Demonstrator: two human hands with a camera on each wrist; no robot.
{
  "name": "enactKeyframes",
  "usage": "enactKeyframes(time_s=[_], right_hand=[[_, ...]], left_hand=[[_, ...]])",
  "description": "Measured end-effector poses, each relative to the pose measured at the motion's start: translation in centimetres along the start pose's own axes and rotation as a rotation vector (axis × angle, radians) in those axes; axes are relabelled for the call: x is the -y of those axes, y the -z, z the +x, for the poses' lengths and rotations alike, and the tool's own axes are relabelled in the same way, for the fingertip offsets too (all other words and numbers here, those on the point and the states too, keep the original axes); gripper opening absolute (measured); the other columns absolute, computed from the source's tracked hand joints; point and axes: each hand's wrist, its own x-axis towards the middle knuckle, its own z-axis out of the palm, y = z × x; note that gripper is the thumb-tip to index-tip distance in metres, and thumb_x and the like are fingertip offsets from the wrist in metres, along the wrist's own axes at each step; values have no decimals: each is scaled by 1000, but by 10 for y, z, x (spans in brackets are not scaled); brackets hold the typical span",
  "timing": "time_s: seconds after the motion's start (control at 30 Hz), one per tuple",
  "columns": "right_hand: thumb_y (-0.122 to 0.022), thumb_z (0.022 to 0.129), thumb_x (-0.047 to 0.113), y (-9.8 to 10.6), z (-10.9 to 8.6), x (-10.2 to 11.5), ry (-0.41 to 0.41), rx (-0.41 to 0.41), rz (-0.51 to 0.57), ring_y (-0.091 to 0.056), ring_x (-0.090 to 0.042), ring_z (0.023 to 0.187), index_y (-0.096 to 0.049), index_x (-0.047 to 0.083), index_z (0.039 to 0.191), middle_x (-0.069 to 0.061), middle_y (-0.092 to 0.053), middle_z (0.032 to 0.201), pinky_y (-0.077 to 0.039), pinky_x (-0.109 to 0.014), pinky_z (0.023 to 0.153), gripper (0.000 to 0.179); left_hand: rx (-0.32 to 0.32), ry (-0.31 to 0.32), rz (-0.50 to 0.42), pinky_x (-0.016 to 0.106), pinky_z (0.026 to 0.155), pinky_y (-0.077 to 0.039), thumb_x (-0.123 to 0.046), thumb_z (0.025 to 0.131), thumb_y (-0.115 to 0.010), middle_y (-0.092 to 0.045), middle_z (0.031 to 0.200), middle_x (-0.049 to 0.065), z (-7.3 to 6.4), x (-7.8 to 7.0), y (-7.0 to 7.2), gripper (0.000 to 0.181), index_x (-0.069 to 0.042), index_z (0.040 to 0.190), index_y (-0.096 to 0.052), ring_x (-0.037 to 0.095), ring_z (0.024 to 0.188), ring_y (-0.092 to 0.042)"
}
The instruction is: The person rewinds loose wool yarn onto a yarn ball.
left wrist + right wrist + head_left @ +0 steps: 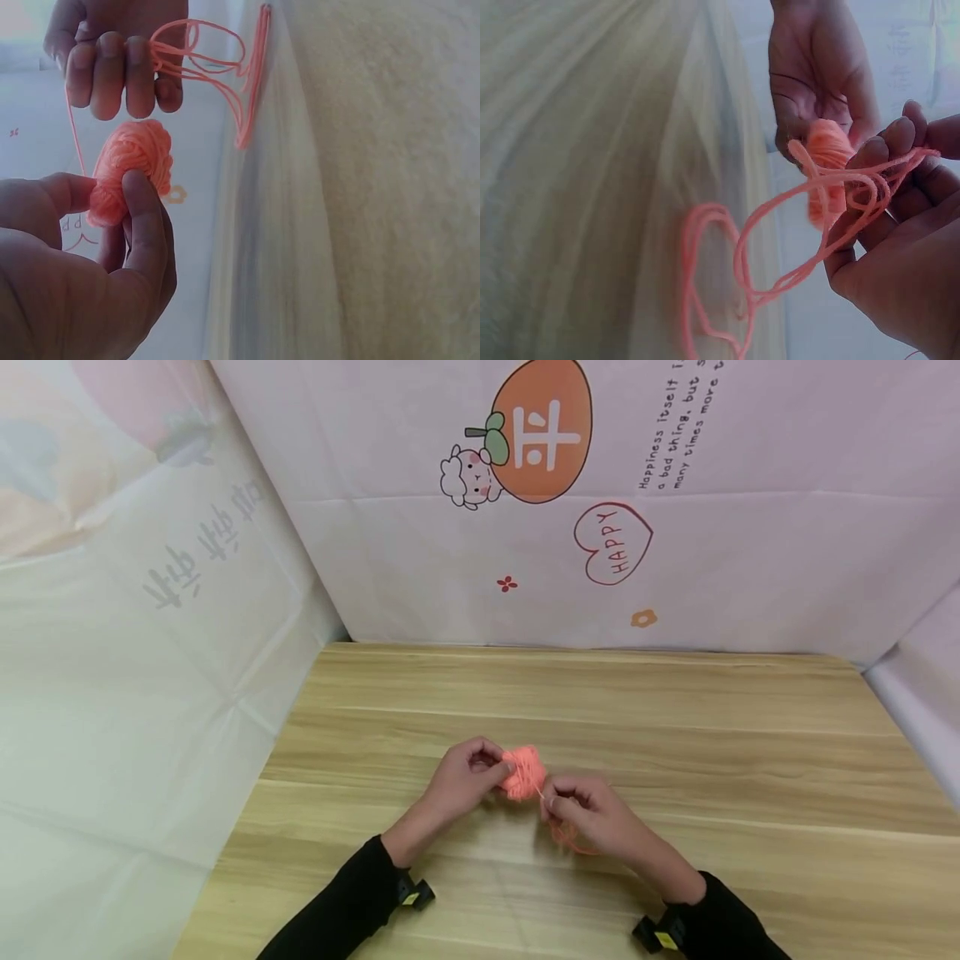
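Observation:
A small ball of coral-pink yarn (524, 773) is held above the table by my left hand (468, 779), its thumb and fingers pinching the near end. Windings cross the ball in more than one direction in the left wrist view. To its right, my right hand (592, 817) grips a strand of the same yarn with curled fingers. A thin taut strand (76, 139) runs from that hand to the ball. Loose loops of yarn (780, 281) hang out of the right hand's fingers and trail down to the tabletop in the right wrist view.
Both hands work over a wood-grain table (420, 693). A white printed cloth (420, 568) stands behind its far edge, and another pale cloth (187, 693) hangs along the left side. Small black cameras sit on both wrists, over black sleeves (352, 893).

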Motion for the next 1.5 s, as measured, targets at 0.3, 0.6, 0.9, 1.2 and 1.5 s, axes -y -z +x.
enactKeyframes(time_s=[0.3, 0.6, 0.9, 1.2, 1.5], right_hand=[[-45, 103, 3, -8, -3, -1, -105, 20, 71, -40, -17, 45, -59, -3, 83, -24, -50, 67, -35, -20, 40, 24], [-44, 103, 1, -11, -3, -8, -108, 18, -4, -43, -22, 49, -61, 1, 82, -20, -55, 71, -39, -21, 42, 27], [-44, 103, 2, -12, -2, -9, -110, 9, 1, -46, -32, 54, -62, 3, 82, -17, -58, 78, -43, -24, 43, 28], [-42, 106, 14, -7, -2, -12, -211, -27, 36, -46, -29, 57, -60, -4, 92, -21, -58, 82, -44, -33, 43, 29], [-45, 103, 11, 4, 2, -17, -261, -83, -11, -62, -28, 73, -63, -2, 100, -17, -63, 85, -55, -40, 64, 22]], left_hand=[[-41, 5, -56, 54, 79, -52, -22, 89, -71, -66, 92, 11, 3, -11, 3, 24, -3, 102, -63, 21, 81, -63], [-23, 31, -241, 53, 85, -51, -17, 91, -68, -64, 93, 10, 8, -25, 2, 24, 1, 106, -60, 17, 81, -62], [98, 52, -396, 48, 91, -50, -21, 93, -67, -66, 94, 6, 4, -35, 2, 27, 1, 107, -58, 15, 86, -63], [240, 6, -412, 33, 79, -55, -18, 95, -63, -62, 101, 9, -5, -45, -2, 26, 3, 109, -56, 17, 87, -63], [340, 32, -365, 37, 80, -55, -11, 94, -64, -64, 102, 8, -12, -41, -11, 22, 5, 109, -59, 16, 87, -63]])
